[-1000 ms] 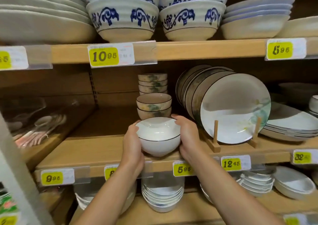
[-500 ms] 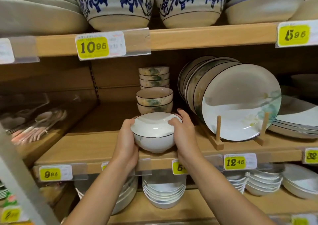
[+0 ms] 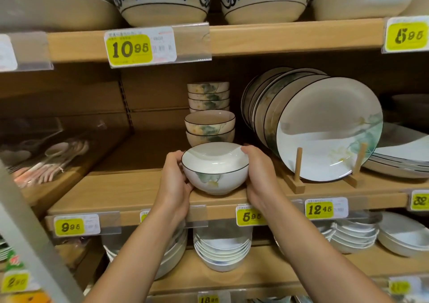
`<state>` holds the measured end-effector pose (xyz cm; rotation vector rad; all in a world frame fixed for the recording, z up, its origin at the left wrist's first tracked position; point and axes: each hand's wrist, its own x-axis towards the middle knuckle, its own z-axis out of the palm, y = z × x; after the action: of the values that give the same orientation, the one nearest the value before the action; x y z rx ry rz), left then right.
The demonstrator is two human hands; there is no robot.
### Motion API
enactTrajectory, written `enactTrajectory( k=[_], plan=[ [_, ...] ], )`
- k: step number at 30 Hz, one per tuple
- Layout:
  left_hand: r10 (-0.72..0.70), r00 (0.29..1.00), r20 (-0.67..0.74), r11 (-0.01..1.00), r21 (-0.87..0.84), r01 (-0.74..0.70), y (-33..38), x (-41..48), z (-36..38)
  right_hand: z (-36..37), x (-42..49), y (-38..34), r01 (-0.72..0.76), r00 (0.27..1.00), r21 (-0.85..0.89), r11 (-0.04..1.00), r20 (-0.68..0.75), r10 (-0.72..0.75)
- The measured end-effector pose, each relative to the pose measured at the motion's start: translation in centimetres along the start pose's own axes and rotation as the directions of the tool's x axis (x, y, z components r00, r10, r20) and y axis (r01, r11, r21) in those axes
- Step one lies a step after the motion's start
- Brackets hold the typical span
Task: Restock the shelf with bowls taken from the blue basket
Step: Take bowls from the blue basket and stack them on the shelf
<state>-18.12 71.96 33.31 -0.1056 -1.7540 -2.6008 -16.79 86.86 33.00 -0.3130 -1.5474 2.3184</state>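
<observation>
Holding 1 white bowl (image 3: 214, 168), dark rim, green leaf motif, btwn both hands. L hand (image 3: 174, 179) is cupping its left side, fingers curled underneath; R hand (image 3: 257, 177) is gripping the right side, fingertips at rim. Bowl is sitting upright at front edge of mid shelf (image 3: 116, 193), just in front of stack of matching bowls (image 3: 210, 126). Plates (image 3: 325, 128) are leaning in wooden rack (image 3: 298, 175) to the right.
</observation>
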Motion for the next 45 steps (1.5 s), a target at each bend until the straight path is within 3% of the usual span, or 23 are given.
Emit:
enactTrajectory(
  k=[2, 7, 12, 15, 18, 23, 26, 31, 36, 38, 42, 45],
  plan=[
    [-0.026, 1.000, -0.017, 1.000, 0.003, 0.026, 0.5, 0.5, -0.1, -0.3, -0.3, 0.4, 0.047, 0.999, 0.011, 0.999, -0.017, -0.047],
    [-0.121, 0.989, 0.083, 0.993, 0.021, 0.120, 0.2, 0.5, 0.5, 0.2, -1.0, 1.2, 0.149, 0.989, -0.150, 0.978, 0.012, -0.149],
    [-0.078, 0.991, 0.109, 0.997, -0.004, 0.079, -0.7, 0.0, 0.1, 0.0, -0.2, 0.2, 0.052, 0.999, -0.053, 0.997, 0.001, -0.052],
    [-0.068, 0.997, 0.043, 0.998, -0.014, 0.068, -0.3, -0.2, 0.2, -0.6, -1.1, -0.1, 0.122, 0.988, 0.013, 0.992, -0.098, -0.120],
    [-0.116, 0.992, -0.057, 0.991, -0.066, 0.112, 1.0, 0.8, 0.7, -0.4, -3.2, 0.4, 0.285, 0.947, -0.127, 0.950, -0.118, -0.300],
    [-0.158, 0.985, 0.071, 0.987, 0.014, 0.157, 0.7, 0.4, 2.0, 0.5, -3.3, 1.1, 0.301, 0.940, -0.288, 0.909, -0.071, -0.334],
    [-0.091, 0.991, 0.102, 0.996, 0.010, 0.090, -0.2, -0.7, 1.7, 0.3, -2.0, 0.5, 0.238, 0.961, -0.219, 0.946, -0.087, -0.262],
    [-0.031, 1.000, -0.003, 0.999, 0.029, 0.031, 0.6, 0.2, 1.5, -0.5, -1.0, -0.4, 0.136, 0.990, -0.071, 0.988, 0.047, -0.133],
    [-0.118, 0.992, 0.037, 0.993, 0.009, 0.118, 0.6, 0.9, 1.8, -0.4, -3.4, 1.3, 0.279, 0.958, -0.313, 0.908, 0.021, -0.287],
    [-0.081, 0.994, 0.069, 0.997, -0.005, 0.082, -0.3, 0.4, 1.4, 0.1, -2.9, 1.2, 0.227, 0.971, -0.277, 0.934, -0.003, -0.237],
    [0.029, 0.997, 0.067, 0.999, -0.036, -0.026, -1.1, -0.5, -0.1, -0.6, -0.7, -0.8, -0.037, 0.999, -0.021, 0.999, 0.024, 0.037],
    [0.042, 0.999, -0.011, 0.999, -0.024, -0.042, -0.1, -0.1, 0.0, -1.2, -0.6, -0.2, 0.034, 0.999, -0.105, 0.994, -0.002, -0.034]
  ],
)
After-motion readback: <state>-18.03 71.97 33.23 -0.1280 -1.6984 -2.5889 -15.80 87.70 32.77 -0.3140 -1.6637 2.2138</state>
